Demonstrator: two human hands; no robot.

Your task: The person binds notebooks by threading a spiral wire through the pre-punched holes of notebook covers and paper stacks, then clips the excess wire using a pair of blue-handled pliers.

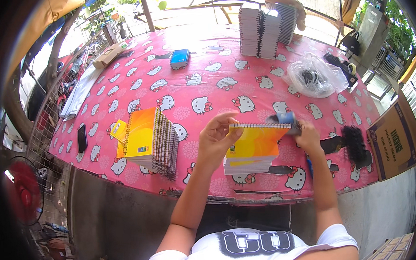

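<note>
Your left hand (216, 138) pinches the coiled far edge of a yellow notebook (258, 144) above the near worktop (184, 114), and your right hand (308, 138) seems to grip a blurred tool (285, 118) beside it. The left stack (143, 137) looks bound already; whether this notebook's coil is finished, you can't tell.

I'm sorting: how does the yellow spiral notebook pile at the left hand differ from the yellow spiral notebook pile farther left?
The left hand touches the first pile, not the second pile. The first's coils line its far edge; the second's, its right side. Both covers are yellow-orange.
</note>
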